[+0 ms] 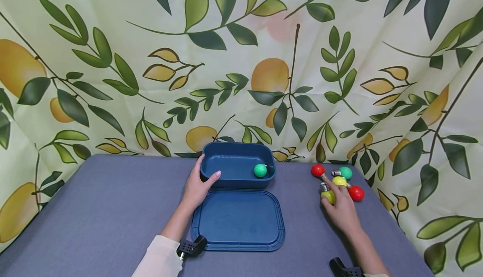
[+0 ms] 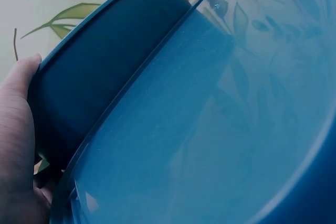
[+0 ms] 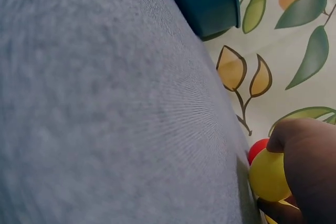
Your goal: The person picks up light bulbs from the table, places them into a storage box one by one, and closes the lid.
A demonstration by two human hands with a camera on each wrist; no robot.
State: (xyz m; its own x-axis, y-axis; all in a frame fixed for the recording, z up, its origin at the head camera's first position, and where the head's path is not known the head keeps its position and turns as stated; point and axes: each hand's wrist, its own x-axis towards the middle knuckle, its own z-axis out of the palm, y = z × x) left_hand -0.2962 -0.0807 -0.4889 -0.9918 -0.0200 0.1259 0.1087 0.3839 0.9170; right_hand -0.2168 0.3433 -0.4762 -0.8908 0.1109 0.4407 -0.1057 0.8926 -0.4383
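A blue rectangular box (image 1: 237,183) stands near the patterned cloth with a green light bulb (image 1: 260,170) inside, at its right end. My left hand (image 1: 196,186) grips the box's front left corner, thumb at the front rim and fingers along the left side. Over at the right, my right hand (image 1: 341,207) pinches a yellow light bulb (image 3: 269,177) between thumb and fingers. Around that hand lie a red bulb (image 1: 318,170), a green bulb (image 1: 345,172), a second yellow bulb (image 1: 339,181) and another red bulb (image 1: 356,193). The right palm is partly hidden.
In front of the box, a flat blue lid (image 1: 239,222) lies on the grey-blue table (image 1: 113,210). A cloth (image 1: 226,67) printed with leaves and fruit hangs behind the table and along its sides. The table's right edge runs close beside the bulbs.
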